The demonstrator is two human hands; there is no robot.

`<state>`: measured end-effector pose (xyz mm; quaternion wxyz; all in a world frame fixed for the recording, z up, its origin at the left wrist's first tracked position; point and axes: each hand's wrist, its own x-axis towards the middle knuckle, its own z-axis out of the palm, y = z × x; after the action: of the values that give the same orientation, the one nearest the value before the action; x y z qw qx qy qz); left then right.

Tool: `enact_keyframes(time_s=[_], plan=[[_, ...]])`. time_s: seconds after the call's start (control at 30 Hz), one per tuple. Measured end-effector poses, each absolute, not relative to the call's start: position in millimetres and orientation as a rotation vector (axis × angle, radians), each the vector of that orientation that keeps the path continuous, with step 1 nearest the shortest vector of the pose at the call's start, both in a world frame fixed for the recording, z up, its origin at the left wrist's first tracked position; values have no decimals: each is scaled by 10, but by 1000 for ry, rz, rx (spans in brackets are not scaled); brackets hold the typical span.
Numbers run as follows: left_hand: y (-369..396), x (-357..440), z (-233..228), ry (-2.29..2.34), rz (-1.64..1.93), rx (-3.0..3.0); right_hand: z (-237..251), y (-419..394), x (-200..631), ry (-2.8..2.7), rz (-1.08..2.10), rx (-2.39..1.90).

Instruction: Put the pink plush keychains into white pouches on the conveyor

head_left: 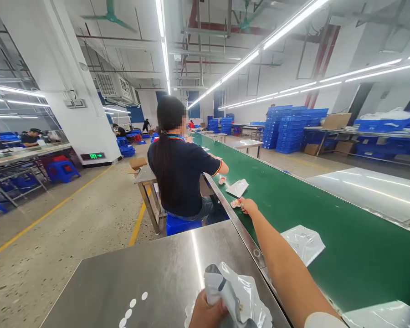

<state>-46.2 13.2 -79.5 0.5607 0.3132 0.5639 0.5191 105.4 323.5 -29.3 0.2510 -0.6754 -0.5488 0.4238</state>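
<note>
My left hand (207,312) grips a crumpled clear plastic bag (237,296) with a grey printed patch, low over the steel table (130,278). My right arm stretches forward along the green conveyor belt (328,218). My right hand (248,206) closes on a small pink item (236,203) at the belt's near edge. Another clear bag (304,243) lies on the belt just right of my forearm.
A co-worker in a dark shirt (179,175) sits on a blue stool ahead, hands at the belt, with a clear bag (238,187) and a pink item (222,180) beside them. Stacked blue crates (290,127) stand far right. A steel side table (372,191) runs beyond the belt.
</note>
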Motion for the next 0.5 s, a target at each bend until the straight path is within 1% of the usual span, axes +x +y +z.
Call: enact_keyframes(time_s=[0.1,0.2,0.4,0.5], plan=[[131,-429,-699,1324,1232,852,-163,3114,973,-1587,1059,-1709],[132,-361,-588,1267,1239,947,75,2741,934,-1689,1004,-1497],[48,-195,-329,1236,1243,1044,475,1368,1200,-1841,1099,-992],[-51,-90,-248,1199,1233,1055,580,825,1459,-1989,1008,-1047]])
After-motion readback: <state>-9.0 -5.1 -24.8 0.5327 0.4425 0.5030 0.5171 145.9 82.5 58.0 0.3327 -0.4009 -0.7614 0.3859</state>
